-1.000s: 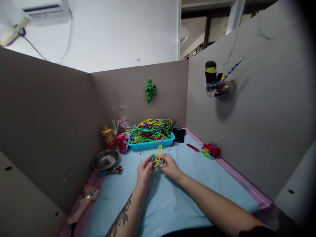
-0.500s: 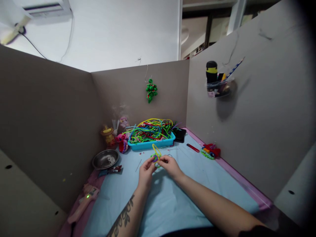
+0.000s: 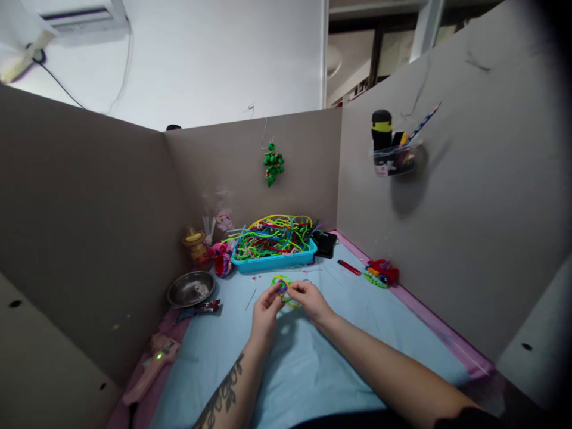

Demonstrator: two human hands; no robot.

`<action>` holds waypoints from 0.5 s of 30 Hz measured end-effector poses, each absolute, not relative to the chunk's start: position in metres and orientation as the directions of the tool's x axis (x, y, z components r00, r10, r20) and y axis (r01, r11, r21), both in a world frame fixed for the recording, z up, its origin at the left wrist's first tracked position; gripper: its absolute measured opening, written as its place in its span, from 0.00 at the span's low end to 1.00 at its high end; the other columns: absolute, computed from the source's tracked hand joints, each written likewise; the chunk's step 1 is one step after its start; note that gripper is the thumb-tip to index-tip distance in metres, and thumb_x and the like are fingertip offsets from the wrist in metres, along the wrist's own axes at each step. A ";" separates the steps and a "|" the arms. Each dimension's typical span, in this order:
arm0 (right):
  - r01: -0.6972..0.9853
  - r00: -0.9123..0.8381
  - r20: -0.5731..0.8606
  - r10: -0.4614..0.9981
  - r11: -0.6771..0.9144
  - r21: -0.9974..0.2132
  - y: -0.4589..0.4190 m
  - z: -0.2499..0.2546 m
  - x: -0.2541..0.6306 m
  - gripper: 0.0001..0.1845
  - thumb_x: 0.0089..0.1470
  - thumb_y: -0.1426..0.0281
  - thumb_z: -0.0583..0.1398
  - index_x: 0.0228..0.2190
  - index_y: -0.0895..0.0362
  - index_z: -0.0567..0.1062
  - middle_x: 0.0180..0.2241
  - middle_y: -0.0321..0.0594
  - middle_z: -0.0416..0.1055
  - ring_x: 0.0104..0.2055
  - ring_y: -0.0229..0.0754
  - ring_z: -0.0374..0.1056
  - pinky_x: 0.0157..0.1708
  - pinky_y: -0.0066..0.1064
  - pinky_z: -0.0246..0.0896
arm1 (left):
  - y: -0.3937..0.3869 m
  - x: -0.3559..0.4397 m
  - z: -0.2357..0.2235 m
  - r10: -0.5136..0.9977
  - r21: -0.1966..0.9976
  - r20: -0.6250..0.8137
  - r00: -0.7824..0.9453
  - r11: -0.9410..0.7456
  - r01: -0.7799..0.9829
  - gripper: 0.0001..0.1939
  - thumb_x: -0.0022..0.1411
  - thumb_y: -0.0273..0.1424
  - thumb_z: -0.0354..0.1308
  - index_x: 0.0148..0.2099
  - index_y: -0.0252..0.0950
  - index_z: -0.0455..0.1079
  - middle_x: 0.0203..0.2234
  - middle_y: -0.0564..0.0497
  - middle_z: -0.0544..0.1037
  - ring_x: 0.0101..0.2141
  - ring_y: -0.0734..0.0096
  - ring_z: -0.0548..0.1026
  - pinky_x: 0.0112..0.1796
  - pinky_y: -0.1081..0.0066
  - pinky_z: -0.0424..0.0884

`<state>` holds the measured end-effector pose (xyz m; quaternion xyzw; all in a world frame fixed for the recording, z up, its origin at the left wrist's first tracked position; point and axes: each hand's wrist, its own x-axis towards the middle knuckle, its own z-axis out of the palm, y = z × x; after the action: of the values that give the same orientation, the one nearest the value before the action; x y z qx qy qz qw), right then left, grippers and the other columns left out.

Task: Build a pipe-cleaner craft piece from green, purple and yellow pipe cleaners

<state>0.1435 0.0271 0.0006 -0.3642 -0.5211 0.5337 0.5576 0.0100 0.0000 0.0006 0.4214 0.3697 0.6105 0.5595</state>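
Observation:
Over the middle of the blue-covered table, my left hand (image 3: 267, 310) pinches a small coiled piece of pipe cleaners (image 3: 283, 288), purple and green with yellow loops around it. The thumb and fingertips of my right hand (image 3: 311, 302) are closed at its right side, on the yellow pipe cleaner (image 3: 286, 278). The fingers partly cover the piece, so its exact shape is hard to tell. Just beyond both hands stands a blue tray (image 3: 274, 263) heaped with many-coloured pipe cleaners (image 3: 277, 238). A thin dark stick (image 3: 250, 300) lies left of my left hand.
At left are a metal bowl (image 3: 190, 289) with pale bits, dark wrappers (image 3: 205, 307) and a pink glue gun (image 3: 149, 369) with a green light. A red cutter (image 3: 348, 267) and a colourful fuzzy figure (image 3: 381, 273) lie at right. Grey panels (image 3: 250, 155) enclose the table.
The yellow loop that stood up above the piece now lies lower, curved around it. My right hand has shifted very slightly; my left hand keeps its hold.

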 end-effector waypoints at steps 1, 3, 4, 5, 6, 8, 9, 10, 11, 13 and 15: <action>-0.197 -0.118 0.206 0.972 0.180 -0.964 0.027 0.000 0.144 0.14 0.39 0.60 0.64 0.21 0.59 0.72 0.20 0.33 0.65 0.24 0.34 0.58 0.26 0.27 0.51 | 0.000 0.009 0.000 0.995 0.923 0.096 -0.021 -0.097 -0.373 0.26 0.44 0.35 0.66 0.46 0.32 0.72 0.42 0.40 0.76 0.42 0.58 0.74 0.39 0.67 0.70; -0.158 -0.119 0.226 0.967 0.207 -0.966 0.027 0.000 0.144 0.13 0.40 0.61 0.63 0.22 0.60 0.73 0.21 0.33 0.66 0.25 0.35 0.59 0.27 0.27 0.52 | 0.001 0.009 0.000 0.995 0.925 0.097 -0.020 -0.097 -0.367 0.26 0.44 0.36 0.66 0.47 0.33 0.71 0.44 0.39 0.75 0.43 0.58 0.74 0.39 0.67 0.70; -0.137 -0.113 0.234 0.966 0.218 -0.966 0.027 0.000 0.144 0.13 0.40 0.61 0.63 0.22 0.60 0.73 0.21 0.33 0.66 0.25 0.35 0.59 0.27 0.27 0.52 | 0.001 0.009 -0.001 0.995 0.928 0.100 -0.015 -0.099 -0.359 0.26 0.44 0.36 0.66 0.47 0.33 0.72 0.44 0.39 0.75 0.43 0.58 0.73 0.39 0.67 0.70; -0.117 -0.103 0.242 0.965 0.230 -0.966 0.027 0.000 0.144 0.13 0.40 0.62 0.63 0.22 0.60 0.73 0.21 0.33 0.66 0.24 0.35 0.59 0.27 0.27 0.52 | 0.001 0.009 -0.001 0.994 0.931 0.107 -0.011 -0.104 -0.350 0.26 0.44 0.37 0.66 0.46 0.33 0.72 0.45 0.39 0.75 0.43 0.58 0.73 0.39 0.67 0.70; -0.096 -0.095 0.248 0.964 0.239 -0.966 0.027 0.000 0.144 0.12 0.40 0.62 0.63 0.22 0.60 0.73 0.20 0.33 0.65 0.24 0.35 0.58 0.27 0.27 0.52 | 0.001 0.010 -0.001 0.993 0.935 0.115 -0.008 -0.111 -0.338 0.26 0.44 0.37 0.66 0.46 0.33 0.72 0.45 0.40 0.75 0.44 0.57 0.73 0.39 0.67 0.70; -0.049 -0.078 0.259 0.963 0.256 -0.966 0.029 -0.001 0.145 0.12 0.41 0.62 0.62 0.22 0.60 0.72 0.20 0.33 0.65 0.23 0.35 0.58 0.26 0.27 0.52 | -0.001 0.011 0.000 0.991 0.946 0.132 -0.010 -0.128 -0.297 0.26 0.44 0.38 0.65 0.46 0.34 0.72 0.44 0.40 0.75 0.43 0.58 0.73 0.37 0.68 0.71; -0.017 -0.064 0.269 0.961 0.268 -0.963 0.030 -0.002 0.145 0.12 0.43 0.62 0.61 0.22 0.59 0.72 0.19 0.33 0.64 0.23 0.35 0.58 0.26 0.27 0.52 | -0.001 0.011 0.000 0.990 0.955 0.136 -0.023 -0.137 -0.264 0.26 0.45 0.39 0.64 0.47 0.34 0.71 0.43 0.41 0.76 0.42 0.59 0.74 0.36 0.68 0.71; 0.022 -0.043 0.287 0.957 0.289 -0.957 0.031 -0.002 0.147 0.12 0.44 0.62 0.60 0.22 0.59 0.71 0.20 0.33 0.64 0.23 0.36 0.58 0.26 0.28 0.52 | -0.002 0.010 0.001 0.989 0.965 0.138 -0.049 -0.145 -0.220 0.25 0.47 0.40 0.63 0.47 0.34 0.71 0.41 0.41 0.76 0.40 0.59 0.74 0.34 0.69 0.71; 0.072 -0.017 0.320 0.947 0.320 -0.945 0.032 -0.003 0.148 0.11 0.45 0.63 0.59 0.22 0.59 0.71 0.21 0.34 0.65 0.24 0.36 0.59 0.26 0.28 0.53 | -0.003 0.009 0.002 0.986 0.974 0.139 -0.088 -0.152 -0.167 0.25 0.49 0.41 0.61 0.48 0.34 0.70 0.39 0.41 0.77 0.38 0.60 0.75 0.32 0.70 0.71; 0.192 0.028 0.415 0.909 0.403 -0.895 0.033 -0.002 0.152 0.08 0.46 0.66 0.59 0.22 0.58 0.72 0.23 0.35 0.66 0.28 0.38 0.61 0.29 0.29 0.54 | -0.002 0.006 0.003 0.969 0.983 0.163 -0.188 -0.176 -0.051 0.23 0.52 0.41 0.58 0.47 0.33 0.70 0.35 0.42 0.78 0.35 0.62 0.75 0.29 0.70 0.70; 0.287 0.009 0.491 0.871 0.468 -0.836 0.033 0.000 0.156 0.06 0.46 0.69 0.59 0.22 0.58 0.72 0.24 0.36 0.66 0.30 0.39 0.62 0.32 0.29 0.55 | 0.000 0.002 0.004 0.936 0.971 0.238 -0.261 -0.233 0.048 0.20 0.52 0.39 0.58 0.44 0.33 0.71 0.34 0.44 0.77 0.34 0.65 0.75 0.33 0.70 0.69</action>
<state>0.1562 0.0331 -0.0001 -0.4434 -0.6528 0.2633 0.5549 0.0018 0.0003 0.0039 0.4888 0.5029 0.6146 0.3612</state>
